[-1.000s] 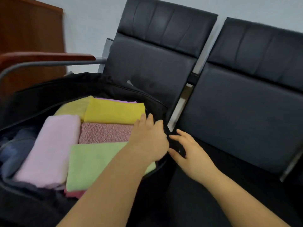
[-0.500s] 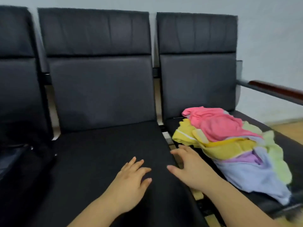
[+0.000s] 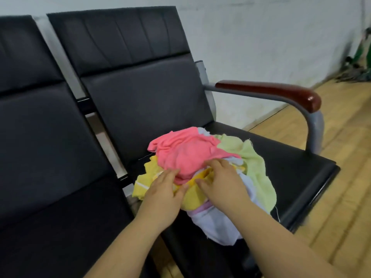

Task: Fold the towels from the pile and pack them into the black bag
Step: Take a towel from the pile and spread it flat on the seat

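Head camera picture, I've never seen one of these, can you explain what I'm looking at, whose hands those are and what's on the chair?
There is no machine here. A person wears a wide-angle camera on the head, so you look forward and down along their own bare arms. The left hand and right hand both reach into a loose pile of towels lying on a black chair seat. A pink towel sits on top, with yellow, light green and pale lavender ones beneath it. The fingers touch the pink and yellow cloth at the pile's near edge; whether they have gripped anything is not clear. The black bag is not in view.
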Available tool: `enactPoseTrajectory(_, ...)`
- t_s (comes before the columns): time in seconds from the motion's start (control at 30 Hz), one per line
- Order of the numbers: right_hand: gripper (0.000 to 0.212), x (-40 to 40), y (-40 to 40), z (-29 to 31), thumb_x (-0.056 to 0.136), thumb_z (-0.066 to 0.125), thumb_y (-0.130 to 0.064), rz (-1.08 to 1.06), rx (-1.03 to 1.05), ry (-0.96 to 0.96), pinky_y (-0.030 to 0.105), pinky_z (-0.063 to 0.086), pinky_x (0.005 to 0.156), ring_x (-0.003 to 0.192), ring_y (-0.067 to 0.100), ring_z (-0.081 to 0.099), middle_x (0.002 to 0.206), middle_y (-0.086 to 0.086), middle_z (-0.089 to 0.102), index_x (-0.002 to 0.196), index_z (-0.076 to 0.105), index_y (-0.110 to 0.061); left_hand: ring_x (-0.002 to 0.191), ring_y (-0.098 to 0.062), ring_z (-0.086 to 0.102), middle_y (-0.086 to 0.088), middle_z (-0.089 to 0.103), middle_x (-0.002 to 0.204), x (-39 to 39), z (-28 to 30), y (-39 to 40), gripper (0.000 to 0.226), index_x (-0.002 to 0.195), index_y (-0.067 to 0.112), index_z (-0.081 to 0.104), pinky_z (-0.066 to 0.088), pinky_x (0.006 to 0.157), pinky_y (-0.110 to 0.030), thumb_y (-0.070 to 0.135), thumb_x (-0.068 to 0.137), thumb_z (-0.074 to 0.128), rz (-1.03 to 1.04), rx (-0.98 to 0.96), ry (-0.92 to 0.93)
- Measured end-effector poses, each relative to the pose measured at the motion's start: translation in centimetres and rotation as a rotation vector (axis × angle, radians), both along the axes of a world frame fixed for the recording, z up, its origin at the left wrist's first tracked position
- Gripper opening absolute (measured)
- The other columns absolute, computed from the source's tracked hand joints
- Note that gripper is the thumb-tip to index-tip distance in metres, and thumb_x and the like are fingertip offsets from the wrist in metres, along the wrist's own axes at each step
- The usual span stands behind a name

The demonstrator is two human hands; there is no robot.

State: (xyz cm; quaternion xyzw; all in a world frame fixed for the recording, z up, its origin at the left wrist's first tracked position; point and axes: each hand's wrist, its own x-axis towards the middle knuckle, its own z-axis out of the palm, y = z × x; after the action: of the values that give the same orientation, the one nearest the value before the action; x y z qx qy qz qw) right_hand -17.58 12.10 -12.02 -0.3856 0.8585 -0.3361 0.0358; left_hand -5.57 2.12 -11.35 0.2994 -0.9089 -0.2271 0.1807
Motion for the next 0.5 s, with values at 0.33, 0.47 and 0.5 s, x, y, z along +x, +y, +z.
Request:
enactPoseTrajectory(0.33, 0.051, -1.8, -3.0, -1.4, 0.095, 0.043, -0.049, -0.156, 0.057, 0.007, 0.037, 0.042, 0.095, 0.121, 0.026, 0.049, 0.136, 0.006, 0.044, 0.14, 0.041, -0.026, 0.1, -0.017, 0.052, 0.008, 0.047, 0.098, -3.1, -1.3, -3.4, 0.026, 0.116, 0.026, 0.062, 0.04, 0.087, -0.028, 0.035, 0.093, 0.056, 0.127, -0.051, -0.069)
enactPoseTrajectory(0.47, 0.031, -2.5, -3.8, -2.0, 0.098, 0.044, -0.031, -0.192, 0.011, 0.041, 0.034, 0.038, 0.074, 0.103, 0.034, 0.056, 0.116, 0.015, 0.052, 0.113, 0.059, -0.009, 0.083, -0.015, 0.047, 0.008, 0.044, 0.079, -3.5, -1.3, -3.8, 0.024, 0.07, 0.027, 0.05, 0.031, 0.07, -0.028, 0.034, 0.09, 0.061, 0.127, -0.125, -0.093)
enactPoseTrajectory(0.5, 0.03, -2.6, -4.0, -2.0, 0.099, 0.04, -0.027, -0.208, -0.014, 0.045, 0.034, 0.036, 0.072, 0.099, 0.034, 0.057, 0.114, 0.016, 0.053, 0.11, 0.059, -0.006, 0.076, -0.015, 0.047, 0.008, 0.047, 0.075, -3.5, -1.1, -4.0, 0.027, 0.066, 0.027, 0.05, 0.031, 0.066, -0.028, 0.033, 0.089, 0.063, 0.136, -0.018, -0.002)
